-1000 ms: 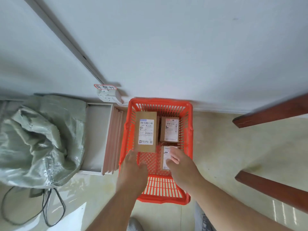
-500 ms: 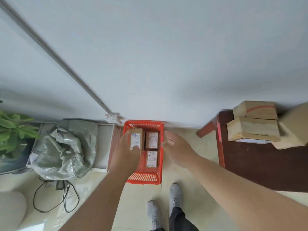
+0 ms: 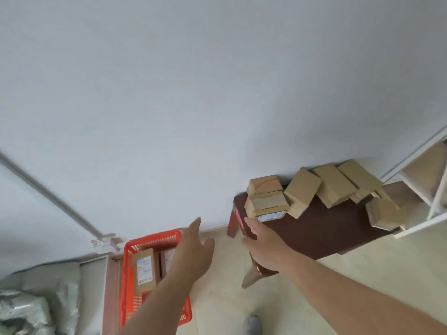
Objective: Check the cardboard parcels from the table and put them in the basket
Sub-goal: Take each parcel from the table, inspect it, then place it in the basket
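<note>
Two bare forearms reach forward from the near edge, angled toward the far right. The left hand is stretched out above the far right corner of the basket, palm down, fingers straight and loosely spread, holding nothing. The right hand is extended over the near left corner of the dark brown table, fingers straight and relaxed, also empty; its fingertips lie just short of the nearest parcel, and contact cannot be confirmed. The two hands are apart, with bare floor between them.

The red plastic basket sits on the floor by the wall, left of the table, with labelled cardboard parcels in it. On the table, a cluster of plain cardboard parcels lies against the wall, some stacked, some tilted. A grey-green sack lies at the near left. A white shelf stands at the far right.
</note>
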The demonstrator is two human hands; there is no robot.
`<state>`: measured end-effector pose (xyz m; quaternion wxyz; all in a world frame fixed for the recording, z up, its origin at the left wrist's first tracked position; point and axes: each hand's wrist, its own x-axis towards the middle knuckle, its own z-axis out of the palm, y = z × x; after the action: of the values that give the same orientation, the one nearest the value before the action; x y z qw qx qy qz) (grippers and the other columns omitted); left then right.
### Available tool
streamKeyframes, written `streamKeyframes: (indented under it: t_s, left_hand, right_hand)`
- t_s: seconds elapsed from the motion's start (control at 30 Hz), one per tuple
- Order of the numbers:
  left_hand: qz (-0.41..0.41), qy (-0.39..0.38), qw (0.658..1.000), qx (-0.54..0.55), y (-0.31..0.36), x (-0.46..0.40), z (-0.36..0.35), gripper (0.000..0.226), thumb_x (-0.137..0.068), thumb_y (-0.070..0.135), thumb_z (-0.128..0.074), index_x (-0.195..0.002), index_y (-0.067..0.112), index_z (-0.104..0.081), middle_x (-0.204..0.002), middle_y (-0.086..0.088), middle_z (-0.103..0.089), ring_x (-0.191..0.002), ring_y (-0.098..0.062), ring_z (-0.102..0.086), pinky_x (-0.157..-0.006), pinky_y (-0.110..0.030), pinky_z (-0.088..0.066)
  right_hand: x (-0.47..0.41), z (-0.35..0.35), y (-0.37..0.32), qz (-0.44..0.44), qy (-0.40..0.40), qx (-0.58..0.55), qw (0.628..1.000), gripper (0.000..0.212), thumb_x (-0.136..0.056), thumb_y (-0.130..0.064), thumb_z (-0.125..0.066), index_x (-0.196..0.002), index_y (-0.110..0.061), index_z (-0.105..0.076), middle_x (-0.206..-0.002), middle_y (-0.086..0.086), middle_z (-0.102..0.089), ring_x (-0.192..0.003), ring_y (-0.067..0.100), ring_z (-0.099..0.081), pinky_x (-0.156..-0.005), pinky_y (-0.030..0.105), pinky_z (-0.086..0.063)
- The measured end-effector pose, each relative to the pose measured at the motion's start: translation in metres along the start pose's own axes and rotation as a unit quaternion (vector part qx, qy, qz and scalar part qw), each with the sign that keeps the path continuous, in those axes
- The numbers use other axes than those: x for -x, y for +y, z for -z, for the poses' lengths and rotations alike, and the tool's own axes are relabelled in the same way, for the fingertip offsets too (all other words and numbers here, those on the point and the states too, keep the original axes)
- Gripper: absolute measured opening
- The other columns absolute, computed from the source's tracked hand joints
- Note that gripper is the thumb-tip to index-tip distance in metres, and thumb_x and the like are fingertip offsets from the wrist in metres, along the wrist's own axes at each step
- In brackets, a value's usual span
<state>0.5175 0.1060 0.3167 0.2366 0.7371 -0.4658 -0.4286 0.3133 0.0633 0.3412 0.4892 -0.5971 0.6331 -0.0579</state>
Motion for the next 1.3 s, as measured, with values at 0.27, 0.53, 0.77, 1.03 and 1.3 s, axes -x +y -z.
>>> streamKeyframes:
  t_s: [0.27,0.53,0.77,1.03,1.3]
  left_hand:
    - [-0.059,-0.016,0.998,-0.035,0.076,-0.009,-0.083,0.069,-0.104,0.037,-0.057,-0.165,0.027,-0.026,-0.168,0.003,-0.034,-0.152,-0.016,-0.037,-0.123,-0.041,-0.036]
    - [0.010,-0.025,0.999,-0.036,0.143,-0.036,-0.213,0.044,-0.104,0.023,-0.057,-0.142,0.040,-0.042,-0.112,0.021,-0.059,-0.081,0.009,-0.053,-0.068,-0.007,-0.044]
    - [0.026,-0.039,0.998,-0.030,0.214,-0.055,-0.297,0.064,-0.104,0.035,-0.057,-0.162,0.029,-0.032,-0.156,0.001,-0.048,-0.134,-0.013,-0.051,-0.107,-0.030,-0.038]
    - [-0.003,-0.072,0.997,-0.025,0.220,-0.080,-0.318,0.066,-0.104,0.033,-0.058,-0.163,0.022,-0.030,-0.163,-0.002,-0.043,-0.142,-0.018,-0.048,-0.114,-0.033,-0.039]
    - [-0.002,-0.077,0.997,0.027,0.224,-0.094,-0.347,0.068,-0.104,0.035,-0.057,-0.164,0.026,-0.027,-0.161,0.001,-0.045,-0.142,-0.017,-0.050,-0.114,-0.037,-0.043]
  right_hand:
    - [0.017,0.079,0.077,-0.015,0.054,-0.044,0.998,0.068,-0.104,-0.035,-0.051,-0.166,-0.027,-0.025,-0.170,-0.002,-0.033,-0.157,0.016,-0.030,-0.125,0.038,-0.030]
    - [-0.028,0.184,0.198,-0.056,0.045,-0.090,0.993,0.069,-0.103,-0.033,-0.054,-0.166,-0.026,-0.027,-0.169,-0.004,-0.034,-0.155,0.012,-0.033,-0.120,0.033,-0.032]
    - [-0.060,0.287,0.260,-0.077,0.060,-0.089,0.991,0.067,-0.103,-0.033,-0.055,-0.165,-0.027,-0.029,-0.169,0.000,-0.036,-0.154,0.014,-0.037,-0.122,0.037,-0.035]
    - [-0.043,0.313,0.279,-0.110,0.098,-0.073,0.986,0.068,-0.103,-0.033,-0.055,-0.165,-0.026,-0.029,-0.170,0.001,-0.034,-0.155,0.013,-0.035,-0.118,0.032,-0.034]
    - [-0.051,0.342,0.292,-0.114,0.105,-0.003,0.988,0.069,-0.104,-0.033,-0.055,-0.166,-0.026,-0.027,-0.170,-0.001,-0.033,-0.155,0.015,-0.035,-0.122,0.035,-0.030]
